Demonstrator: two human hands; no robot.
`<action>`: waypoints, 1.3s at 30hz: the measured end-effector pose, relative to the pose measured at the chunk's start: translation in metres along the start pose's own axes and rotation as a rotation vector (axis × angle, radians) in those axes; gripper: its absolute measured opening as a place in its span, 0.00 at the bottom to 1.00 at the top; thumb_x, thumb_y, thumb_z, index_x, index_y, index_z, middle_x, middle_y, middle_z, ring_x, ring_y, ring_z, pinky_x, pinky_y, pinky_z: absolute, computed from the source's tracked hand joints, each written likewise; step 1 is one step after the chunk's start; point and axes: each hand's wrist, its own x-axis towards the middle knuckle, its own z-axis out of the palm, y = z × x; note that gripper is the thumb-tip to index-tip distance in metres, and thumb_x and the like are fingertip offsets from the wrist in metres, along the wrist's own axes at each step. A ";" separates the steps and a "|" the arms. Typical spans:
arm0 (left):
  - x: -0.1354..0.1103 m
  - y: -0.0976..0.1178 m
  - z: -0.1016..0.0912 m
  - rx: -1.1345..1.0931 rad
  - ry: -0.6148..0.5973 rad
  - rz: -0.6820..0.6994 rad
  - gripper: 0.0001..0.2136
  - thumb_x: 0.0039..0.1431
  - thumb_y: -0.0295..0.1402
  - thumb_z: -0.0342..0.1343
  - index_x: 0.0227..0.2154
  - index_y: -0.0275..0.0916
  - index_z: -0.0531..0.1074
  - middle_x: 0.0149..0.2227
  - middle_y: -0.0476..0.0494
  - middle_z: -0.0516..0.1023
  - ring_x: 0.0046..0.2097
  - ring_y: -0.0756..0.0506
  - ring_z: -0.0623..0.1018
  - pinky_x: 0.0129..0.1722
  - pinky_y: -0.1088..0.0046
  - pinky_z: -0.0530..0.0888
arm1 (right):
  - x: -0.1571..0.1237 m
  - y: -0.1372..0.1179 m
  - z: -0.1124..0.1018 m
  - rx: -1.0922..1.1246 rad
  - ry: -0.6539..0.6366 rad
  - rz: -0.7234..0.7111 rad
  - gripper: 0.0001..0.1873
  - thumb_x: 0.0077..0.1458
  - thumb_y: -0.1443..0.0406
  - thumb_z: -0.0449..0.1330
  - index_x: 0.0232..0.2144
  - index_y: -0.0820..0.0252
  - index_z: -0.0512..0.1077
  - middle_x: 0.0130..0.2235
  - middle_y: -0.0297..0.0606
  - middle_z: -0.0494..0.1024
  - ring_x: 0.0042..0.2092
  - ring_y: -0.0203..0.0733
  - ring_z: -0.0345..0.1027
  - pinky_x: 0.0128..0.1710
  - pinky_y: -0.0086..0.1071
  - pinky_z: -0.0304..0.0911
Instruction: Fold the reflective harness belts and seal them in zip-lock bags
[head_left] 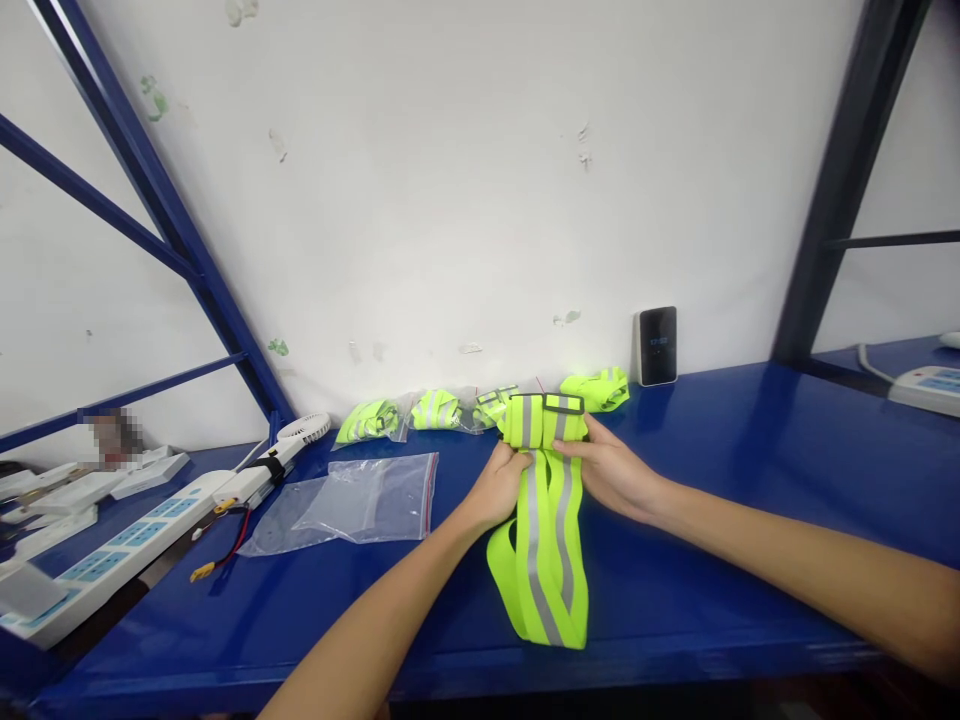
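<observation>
A neon-yellow reflective strap (534, 540) with grey stripes is stretched between my hands above the blue shelf. My left hand (498, 487) grips its left edge, just below the black buckles. My right hand (611, 468) closes on the right edge, thumb laid across the front. From there the strap hangs in long loops toward the shelf's front edge. Behind it, bagged neon straps (436, 409) lie in a row along the wall, one partly hidden by the held strap. Another folded neon strap (598, 388) rests to their right. Clear plastic bags (360, 500) lie flat left of my left hand.
A long white power strip (120, 550) runs along the left, beside a white handheld fan (304, 430) and a cable with yellow connectors (217, 568). A small dark-screened device (657, 346) stands against the wall. Blue metal posts (169, 210) frame the shelf (720, 600).
</observation>
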 end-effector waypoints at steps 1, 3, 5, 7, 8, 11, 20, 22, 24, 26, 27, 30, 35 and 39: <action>0.000 0.001 0.000 -0.041 -0.049 0.002 0.12 0.57 0.31 0.54 0.44 0.37 0.73 0.44 0.42 0.78 0.45 0.42 0.76 0.46 0.66 0.71 | 0.000 0.000 0.000 -0.001 0.003 -0.001 0.24 0.49 0.71 0.64 0.49 0.49 0.68 0.51 0.36 0.79 0.54 0.50 0.71 0.57 0.48 0.63; 0.001 0.002 0.002 -0.102 -0.116 0.002 0.13 0.57 0.33 0.56 0.45 0.36 0.72 0.41 0.42 0.79 0.40 0.43 0.77 0.44 0.65 0.72 | 0.000 0.000 0.000 -0.006 0.012 -0.001 0.24 0.48 0.71 0.64 0.48 0.49 0.69 0.50 0.36 0.79 0.54 0.51 0.72 0.57 0.49 0.64; 0.001 -0.001 0.003 -0.128 -0.112 0.008 0.14 0.57 0.34 0.57 0.45 0.35 0.72 0.40 0.42 0.80 0.40 0.43 0.78 0.44 0.65 0.72 | 0.000 0.000 0.001 -0.022 0.013 0.000 0.24 0.48 0.71 0.64 0.48 0.49 0.68 0.51 0.36 0.79 0.54 0.51 0.71 0.56 0.49 0.64; 0.002 -0.004 0.004 -0.140 -0.075 0.014 0.14 0.56 0.34 0.57 0.44 0.35 0.73 0.40 0.42 0.80 0.42 0.42 0.78 0.45 0.65 0.72 | -0.001 0.001 0.001 -0.051 0.014 -0.001 0.24 0.48 0.69 0.64 0.48 0.48 0.68 0.51 0.36 0.79 0.54 0.52 0.71 0.55 0.49 0.65; 0.002 -0.005 0.004 -0.147 -0.057 0.015 0.13 0.56 0.34 0.57 0.44 0.35 0.73 0.40 0.42 0.80 0.42 0.42 0.78 0.45 0.65 0.73 | -0.001 0.002 0.001 -0.068 0.017 -0.002 0.24 0.48 0.68 0.64 0.49 0.48 0.68 0.51 0.36 0.79 0.54 0.52 0.72 0.54 0.49 0.65; 0.001 -0.004 0.003 -0.159 -0.030 0.016 0.12 0.56 0.34 0.57 0.43 0.36 0.74 0.39 0.42 0.81 0.42 0.41 0.79 0.44 0.66 0.73 | -0.001 0.006 -0.001 -0.115 0.038 -0.013 0.25 0.49 0.67 0.65 0.50 0.47 0.68 0.50 0.35 0.79 0.53 0.52 0.72 0.54 0.48 0.65; 0.002 0.001 0.001 -0.145 0.018 0.030 0.11 0.53 0.33 0.57 0.38 0.34 0.75 0.37 0.42 0.81 0.41 0.41 0.79 0.42 0.67 0.72 | 0.007 0.012 -0.013 -0.314 0.022 -0.095 0.21 0.50 0.63 0.66 0.48 0.52 0.69 0.50 0.36 0.78 0.53 0.50 0.71 0.55 0.45 0.63; 0.002 0.000 0.001 -0.164 0.031 0.022 0.12 0.52 0.34 0.58 0.40 0.35 0.75 0.39 0.42 0.81 0.43 0.41 0.78 0.43 0.66 0.72 | 0.008 0.013 -0.015 -0.364 0.023 -0.140 0.21 0.51 0.61 0.65 0.48 0.52 0.69 0.51 0.36 0.77 0.53 0.50 0.70 0.55 0.46 0.63; 0.001 0.002 0.001 -0.254 -0.019 0.005 0.16 0.50 0.35 0.60 0.42 0.35 0.74 0.41 0.41 0.80 0.44 0.39 0.78 0.44 0.64 0.73 | 0.009 0.015 -0.017 -0.415 0.023 -0.198 0.20 0.52 0.60 0.65 0.48 0.52 0.68 0.51 0.37 0.77 0.53 0.51 0.69 0.54 0.46 0.63; -0.001 0.006 -0.001 -0.383 -0.132 -0.012 0.20 0.47 0.37 0.62 0.44 0.35 0.74 0.44 0.39 0.80 0.46 0.37 0.78 0.44 0.62 0.73 | 0.010 0.016 -0.018 -0.475 0.013 -0.274 0.19 0.53 0.59 0.64 0.47 0.52 0.68 0.51 0.38 0.76 0.54 0.51 0.69 0.54 0.46 0.63; -0.002 0.009 -0.002 -0.440 -0.188 -0.025 0.21 0.47 0.40 0.62 0.44 0.35 0.74 0.44 0.38 0.79 0.46 0.36 0.78 0.45 0.61 0.73 | 0.011 0.016 -0.019 -0.507 0.005 -0.319 0.18 0.54 0.59 0.63 0.47 0.52 0.68 0.51 0.38 0.76 0.54 0.51 0.68 0.55 0.45 0.63; -0.004 0.014 -0.005 -0.529 -0.237 -0.083 0.26 0.49 0.50 0.61 0.45 0.34 0.73 0.45 0.35 0.79 0.47 0.34 0.77 0.46 0.60 0.73 | 0.013 0.015 -0.023 -0.611 -0.023 -0.450 0.15 0.57 0.59 0.61 0.46 0.53 0.68 0.49 0.39 0.75 0.51 0.49 0.69 0.54 0.44 0.64; -0.003 0.013 -0.008 -0.499 -0.158 -0.162 0.32 0.49 0.57 0.59 0.49 0.37 0.68 0.46 0.34 0.77 0.45 0.36 0.78 0.40 0.61 0.75 | 0.016 0.013 -0.030 -0.763 -0.025 -0.538 0.13 0.58 0.63 0.58 0.46 0.55 0.68 0.48 0.42 0.74 0.50 0.50 0.69 0.51 0.44 0.66; -0.004 0.017 -0.008 -0.476 -0.123 -0.160 0.30 0.49 0.54 0.61 0.50 0.42 0.65 0.45 0.39 0.76 0.39 0.41 0.79 0.33 0.67 0.76 | 0.018 0.015 -0.037 -0.878 -0.032 -0.598 0.17 0.56 0.70 0.57 0.48 0.53 0.69 0.48 0.41 0.73 0.51 0.50 0.68 0.53 0.45 0.64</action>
